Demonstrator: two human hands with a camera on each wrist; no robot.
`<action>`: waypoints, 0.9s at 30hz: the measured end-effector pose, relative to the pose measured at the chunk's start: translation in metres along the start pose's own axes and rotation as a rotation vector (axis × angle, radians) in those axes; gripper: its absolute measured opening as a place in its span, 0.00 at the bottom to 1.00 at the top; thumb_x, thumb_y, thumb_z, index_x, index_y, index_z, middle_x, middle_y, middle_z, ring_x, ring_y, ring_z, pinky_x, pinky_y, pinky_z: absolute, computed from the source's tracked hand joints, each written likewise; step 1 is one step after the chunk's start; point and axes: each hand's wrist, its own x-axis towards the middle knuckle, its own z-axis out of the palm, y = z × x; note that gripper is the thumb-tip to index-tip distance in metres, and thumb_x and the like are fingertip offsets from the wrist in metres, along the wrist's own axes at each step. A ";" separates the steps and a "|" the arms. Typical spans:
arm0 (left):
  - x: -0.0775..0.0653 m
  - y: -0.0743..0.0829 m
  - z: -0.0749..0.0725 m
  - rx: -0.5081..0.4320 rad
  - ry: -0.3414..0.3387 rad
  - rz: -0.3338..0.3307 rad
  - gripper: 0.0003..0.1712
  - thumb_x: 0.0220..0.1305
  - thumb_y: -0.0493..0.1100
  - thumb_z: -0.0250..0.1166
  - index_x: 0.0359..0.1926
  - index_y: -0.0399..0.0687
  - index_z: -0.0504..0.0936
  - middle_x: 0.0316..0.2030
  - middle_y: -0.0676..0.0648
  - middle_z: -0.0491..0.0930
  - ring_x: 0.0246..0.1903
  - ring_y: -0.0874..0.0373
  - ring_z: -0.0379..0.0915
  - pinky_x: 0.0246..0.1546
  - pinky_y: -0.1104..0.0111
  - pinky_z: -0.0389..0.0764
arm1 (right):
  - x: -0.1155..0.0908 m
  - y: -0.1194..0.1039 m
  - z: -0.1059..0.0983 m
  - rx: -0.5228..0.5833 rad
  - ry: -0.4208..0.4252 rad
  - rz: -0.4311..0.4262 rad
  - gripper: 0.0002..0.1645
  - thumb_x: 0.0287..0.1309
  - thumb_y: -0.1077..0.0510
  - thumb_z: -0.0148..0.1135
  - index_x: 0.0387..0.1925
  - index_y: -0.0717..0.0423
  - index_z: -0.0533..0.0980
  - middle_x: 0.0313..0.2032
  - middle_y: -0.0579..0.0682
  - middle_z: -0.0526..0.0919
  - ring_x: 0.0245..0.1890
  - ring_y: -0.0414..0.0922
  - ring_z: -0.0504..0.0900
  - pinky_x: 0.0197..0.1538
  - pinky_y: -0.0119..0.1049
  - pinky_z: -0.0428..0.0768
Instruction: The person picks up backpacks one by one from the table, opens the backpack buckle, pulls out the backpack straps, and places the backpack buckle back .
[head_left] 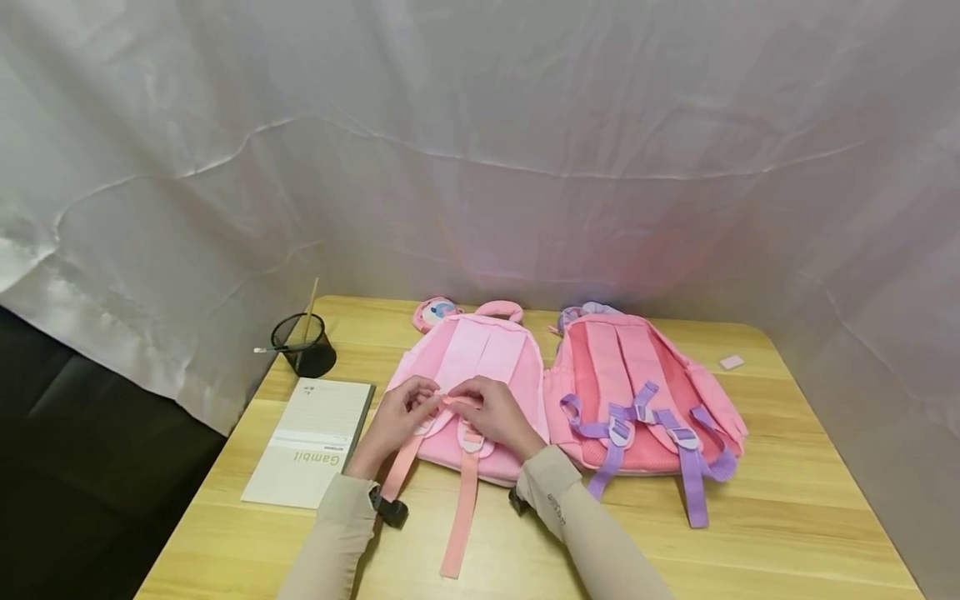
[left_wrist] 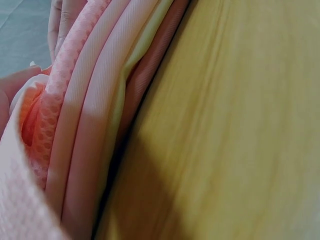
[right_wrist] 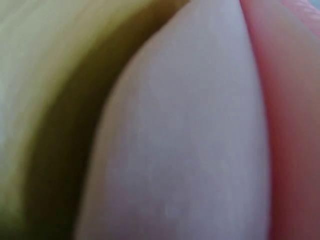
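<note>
Light-pink fabric backpack [head_left: 480,350] lies strap side up on the pale wooden table [head_left: 555,550], straight ahead of the person; long axis runs away, padded pink loop handle [head_left: 501,308] at far end. Left hand [head_left: 399,419] and right hand [head_left: 500,416] meet over its lower half, fingers curled, seemingly pinching a short salmon-pink webbing strip [head_left: 453,401], partly hidden. Strip lies crosswise between them; neither hand plainly nearer.

- Mostly hidden between fingers [head_left: 477,387]: small orange piece [head_left: 453,401].
- Cut off by head view's bottom edge: sleeves [head_left: 603,533], table [head_left: 795,533].
- Too small to read: cuff lettering [head_left: 556,509].
- Blurred past naming, right wrist view: large pale shape [right_wrist: 185,130].
</note>
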 end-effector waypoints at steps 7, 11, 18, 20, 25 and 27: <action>-0.001 0.001 0.002 -0.015 -0.003 0.014 0.11 0.71 0.46 0.68 0.50 0.47 0.83 0.36 0.46 0.86 0.32 0.60 0.79 0.34 0.73 0.77 | 0.000 0.001 0.001 0.072 -0.011 0.039 0.10 0.66 0.55 0.70 0.47 0.51 0.87 0.46 0.47 0.90 0.49 0.42 0.86 0.58 0.40 0.81; -0.001 0.004 0.002 -0.015 0.001 0.000 0.12 0.71 0.40 0.67 0.51 0.37 0.82 0.37 0.39 0.85 0.32 0.61 0.76 0.34 0.75 0.74 | 0.002 -0.002 0.001 0.082 -0.020 0.030 0.10 0.66 0.54 0.70 0.46 0.52 0.87 0.44 0.48 0.90 0.46 0.41 0.86 0.55 0.37 0.82; 0.000 -0.001 0.001 -0.018 -0.001 0.001 0.12 0.70 0.40 0.68 0.51 0.40 0.83 0.37 0.41 0.85 0.31 0.62 0.74 0.33 0.75 0.74 | 0.002 -0.001 0.004 0.065 -0.025 0.034 0.12 0.64 0.51 0.72 0.46 0.52 0.85 0.40 0.47 0.89 0.38 0.38 0.83 0.46 0.33 0.81; 0.000 -0.002 0.000 -0.031 -0.002 0.006 0.12 0.70 0.41 0.68 0.50 0.41 0.83 0.37 0.42 0.85 0.31 0.62 0.75 0.33 0.74 0.75 | 0.001 0.000 0.005 0.062 -0.020 0.047 0.14 0.63 0.50 0.73 0.47 0.51 0.85 0.39 0.46 0.89 0.37 0.37 0.82 0.45 0.33 0.80; 0.000 -0.001 0.000 -0.047 -0.009 0.016 0.12 0.71 0.45 0.68 0.50 0.43 0.83 0.36 0.44 0.85 0.31 0.61 0.77 0.33 0.73 0.77 | 0.000 0.004 0.005 0.065 0.014 0.064 0.11 0.61 0.51 0.74 0.45 0.47 0.85 0.37 0.43 0.88 0.37 0.36 0.83 0.45 0.33 0.80; -0.001 -0.001 0.000 -0.042 -0.009 0.013 0.13 0.71 0.46 0.68 0.50 0.44 0.83 0.36 0.45 0.85 0.31 0.60 0.78 0.33 0.72 0.77 | -0.001 0.004 0.006 0.076 0.016 0.064 0.09 0.62 0.52 0.73 0.43 0.47 0.86 0.36 0.42 0.88 0.36 0.36 0.83 0.44 0.32 0.81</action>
